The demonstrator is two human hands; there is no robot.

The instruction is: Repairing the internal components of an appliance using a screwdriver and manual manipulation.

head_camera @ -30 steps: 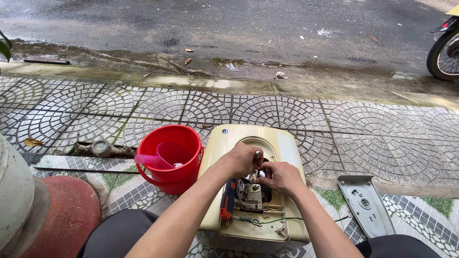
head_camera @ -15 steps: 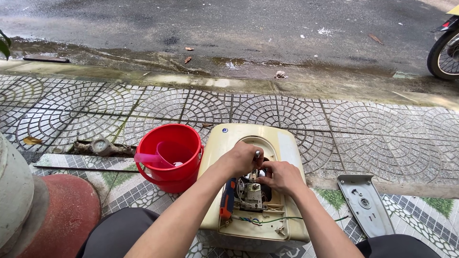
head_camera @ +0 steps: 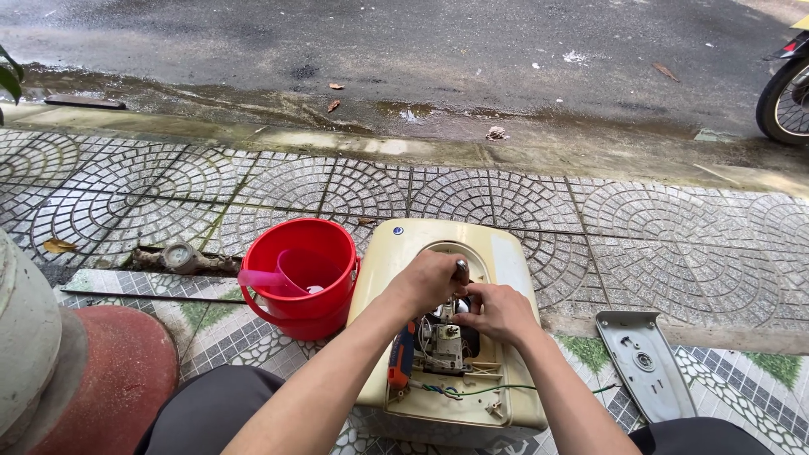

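Observation:
A cream-coloured boxy appliance (head_camera: 497, 253) lies on the paved ground with its inner compartment open, showing wiring and a small white part (head_camera: 444, 347). My left hand (head_camera: 428, 282) is closed around a dark tool handle (head_camera: 461, 270) standing upright over the opening. My right hand (head_camera: 497, 310) sits just beside it, fingers pinched at the fittings inside the opening. A screwdriver with an orange and blue handle (head_camera: 401, 364) lies along the left edge of the compartment. Green and white wires (head_camera: 489, 389) run across the lower part.
A red bucket (head_camera: 297, 313) with a pink scoop (head_camera: 278, 278) inside stands left of the appliance. A grey cover plate (head_camera: 645, 362) lies on the tiles at right. A red-based pillar (head_camera: 93, 379) is at lower left, a water meter (head_camera: 179, 255) in a gap, a motorbike wheel (head_camera: 785, 99) upper right.

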